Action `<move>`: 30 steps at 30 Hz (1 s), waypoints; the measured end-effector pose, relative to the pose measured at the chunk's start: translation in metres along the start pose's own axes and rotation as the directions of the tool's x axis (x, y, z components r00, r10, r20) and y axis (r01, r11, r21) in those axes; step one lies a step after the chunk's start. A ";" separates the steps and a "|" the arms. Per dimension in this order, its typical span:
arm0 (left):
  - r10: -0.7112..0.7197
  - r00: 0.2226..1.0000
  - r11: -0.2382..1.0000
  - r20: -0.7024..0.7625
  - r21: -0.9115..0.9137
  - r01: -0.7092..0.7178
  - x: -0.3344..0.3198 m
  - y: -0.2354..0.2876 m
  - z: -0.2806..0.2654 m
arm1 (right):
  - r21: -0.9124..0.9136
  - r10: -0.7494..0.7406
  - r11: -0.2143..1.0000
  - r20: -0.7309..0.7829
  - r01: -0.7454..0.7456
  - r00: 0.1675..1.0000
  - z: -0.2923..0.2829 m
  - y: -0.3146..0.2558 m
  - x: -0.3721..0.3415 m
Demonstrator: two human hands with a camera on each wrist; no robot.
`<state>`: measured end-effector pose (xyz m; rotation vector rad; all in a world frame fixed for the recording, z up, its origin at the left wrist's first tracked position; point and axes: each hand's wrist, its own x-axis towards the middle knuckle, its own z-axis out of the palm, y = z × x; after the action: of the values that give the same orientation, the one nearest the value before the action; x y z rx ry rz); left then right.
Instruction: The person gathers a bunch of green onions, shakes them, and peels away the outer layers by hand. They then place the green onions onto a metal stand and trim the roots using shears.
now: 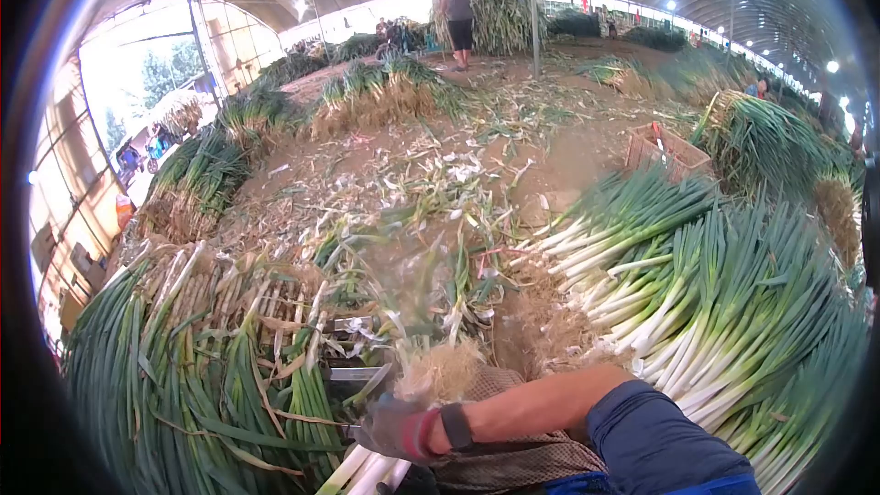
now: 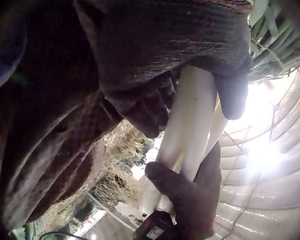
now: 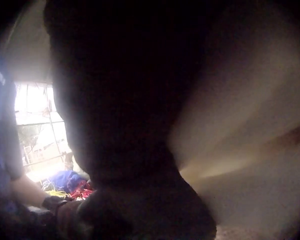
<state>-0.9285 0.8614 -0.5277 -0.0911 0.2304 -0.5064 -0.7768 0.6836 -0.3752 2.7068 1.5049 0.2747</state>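
Observation:
A small bunch of long green onions [image 1: 376, 474] with white shanks is held low in front of the body. My right hand [image 1: 394, 428], in a dark glove with a red cuff, grips it near the root end; a tuft of roots [image 1: 445, 371] shows just beyond that hand. In the left wrist view my gloved left hand [image 2: 175, 55] wraps the white stalks [image 2: 187, 117] higher up, while the right hand [image 2: 195, 195] has its thumb across them lower down. The right wrist view is mostly dark glove [image 3: 125, 110] beside blurred pale stalks [image 3: 240, 145].
Untrimmed green onions [image 1: 211, 348] are heaped at left. Clean white-shanked ones [image 1: 697, 312] lie piled at right, below a crate [image 1: 669, 151]. Metal bars [image 1: 353, 373] stand beside the left heap. Peelings [image 1: 449, 174] litter the ground; a person [image 1: 458, 18] stands farther back.

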 end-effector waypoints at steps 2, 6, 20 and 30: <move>-0.094 0.990 0.993 0.109 -0.066 0.102 0.001 0.005 -0.004 | -0.071 0.031 0.997 -0.077 -0.036 0.997 0.003 -0.005 -0.004; -0.010 0.997 1.000 0.079 0.023 0.009 0.000 0.002 -0.003 | -0.118 0.053 0.990 -0.205 -0.078 0.977 0.004 -0.014 0.002; 0.290 0.941 0.951 0.175 0.056 -0.304 0.010 -0.049 0.025 | 0.164 -0.080 0.986 0.280 0.035 0.957 -0.088 -0.002 -0.017; 0.386 0.914 0.891 0.126 0.206 -0.404 -0.001 -0.058 0.061 | -0.011 -0.088 0.995 0.264 0.094 0.961 -0.129 -0.020 -0.007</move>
<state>-0.9414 0.8132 -0.4603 0.1589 0.1033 -0.1175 -0.8194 0.6809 -0.2517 2.5240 1.5303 -0.0686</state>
